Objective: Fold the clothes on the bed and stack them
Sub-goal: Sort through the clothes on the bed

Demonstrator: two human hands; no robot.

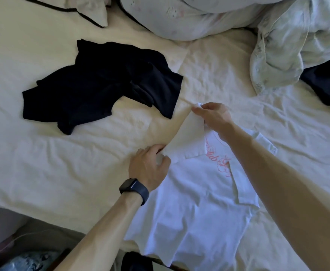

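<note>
1. The white T-shirt [195, 202] lay flat on the cream bed sheet [43, 163], in the lower middle of the frame. Its hem was toward the bottom edge and its neck pointed to the centre.
2. A red print showed near the neck, partly covered by folded cloth and by the right forearm.
3. The right hand [212, 114], just right of the centre, pinched the tip of one sleeve [189, 133] between thumb and curled fingers. It held this tip a little above the sheet, so the sleeve made a raised triangle.
4. The left hand [149, 165], below and to the left of the right one, held the lower end of that same sleeve at the shirt's edge. Its fingers were bent, with cloth between fingertips and thumb.
5. A dark watch [134, 187] sat on the left wrist.
6. A black garment [101, 83] lay crumpled and unfolded in the upper left of the frame, well apart from the white shirt.
7. A pale, rumpled duvet [297, 45] filled the upper right corner.
8. Beside it, at the right edge, was a dark cloth [328, 85], perhaps another garment; too little of it showed to be sure.
</note>
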